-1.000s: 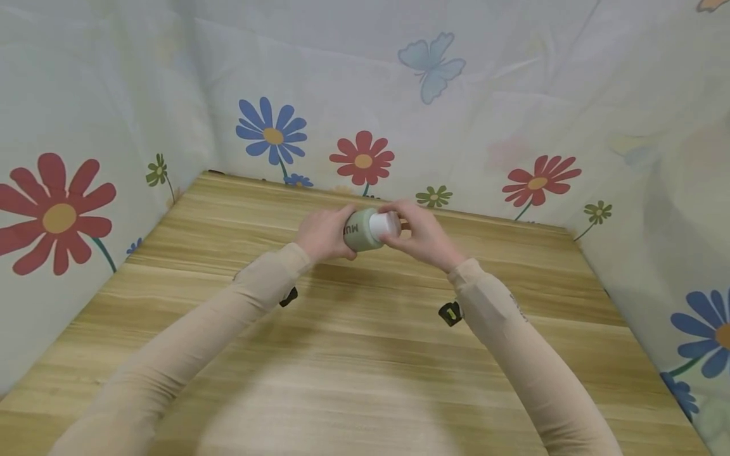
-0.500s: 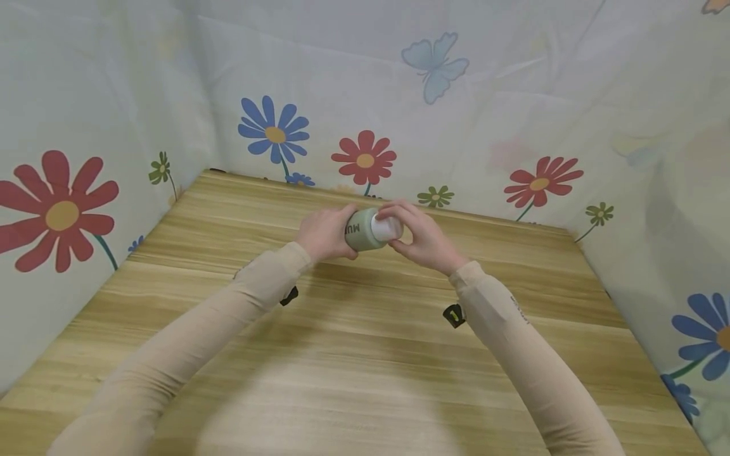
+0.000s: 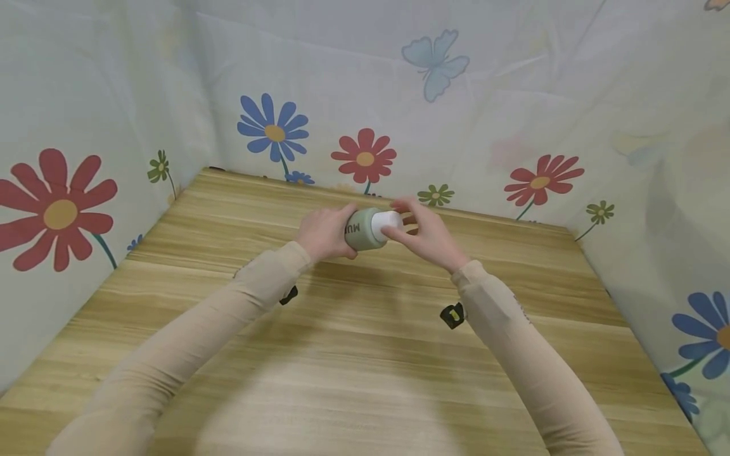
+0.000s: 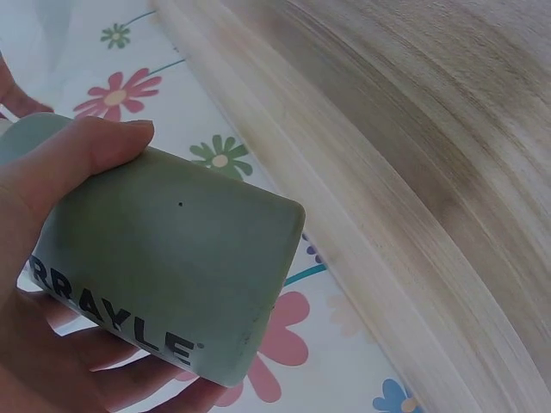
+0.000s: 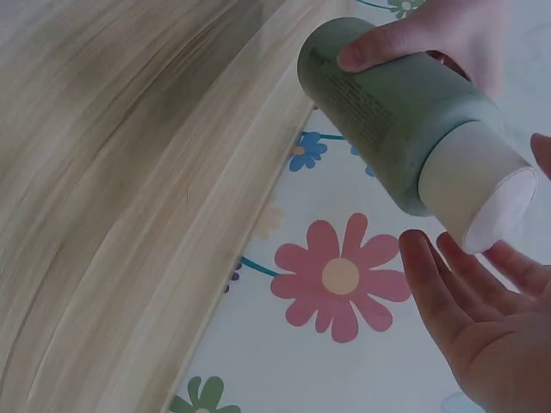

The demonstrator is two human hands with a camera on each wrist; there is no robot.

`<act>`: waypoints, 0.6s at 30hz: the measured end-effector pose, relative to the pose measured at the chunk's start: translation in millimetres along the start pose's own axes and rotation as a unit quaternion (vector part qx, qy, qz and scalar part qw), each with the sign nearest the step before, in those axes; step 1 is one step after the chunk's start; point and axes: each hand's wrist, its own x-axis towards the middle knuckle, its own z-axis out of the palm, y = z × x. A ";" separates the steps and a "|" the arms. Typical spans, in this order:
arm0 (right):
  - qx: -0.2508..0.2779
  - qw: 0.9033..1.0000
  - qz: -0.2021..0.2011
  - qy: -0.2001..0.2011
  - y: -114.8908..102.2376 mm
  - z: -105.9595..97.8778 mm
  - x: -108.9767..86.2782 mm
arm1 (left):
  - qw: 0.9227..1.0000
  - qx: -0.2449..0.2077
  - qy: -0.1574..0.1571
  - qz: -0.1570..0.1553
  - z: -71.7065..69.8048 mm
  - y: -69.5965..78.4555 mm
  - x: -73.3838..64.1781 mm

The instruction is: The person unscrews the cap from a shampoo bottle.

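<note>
A green bottle [image 3: 365, 231] with a white cap [image 3: 384, 225] is held tilted on its side above the far part of the table. My left hand [image 3: 325, 233] grips the bottle's body, thumb on one side and fingers round the other, as the left wrist view shows of the bottle [image 4: 172, 232]. Dark letters ending in "RRAYLE" run along it. Around the cap my right hand [image 3: 428, 234] is spread with loose fingers. In the right wrist view these fingers [image 5: 430, 284] lie beside the cap [image 5: 473, 185]; whether any touches it I cannot tell.
Below the hands lies a wood-grain table [image 3: 319, 354], its far edge just beyond the bottle. A white cloth [image 3: 342, 63] printed with flowers and a butterfly hangs at the back and both sides. Small black devices [image 3: 452, 315] sit on the wrists.
The right hand's fingers have shifted round the cap, from being closed about it to spread loosely beside it. The left hand and the bottle have stayed nearly still.
</note>
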 end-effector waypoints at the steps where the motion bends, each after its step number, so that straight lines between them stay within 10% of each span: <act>1: 0.002 1.000 0.011 -0.004 -0.5 -0.1 -0.2 | 1.000 0.003 0.000 0.000 0.2 0.0 0.1; 8: -0.011 1.000 0.020 -0.005 -3.3 2.5 0.5 | 1.000 0.022 -0.007 -0.004 1.5 1.6 0.2; 18: -0.059 0.992 -0.109 0.005 0.3 4.8 -2.1 | 1.000 0.020 -0.005 0.000 -0.6 2.6 -0.8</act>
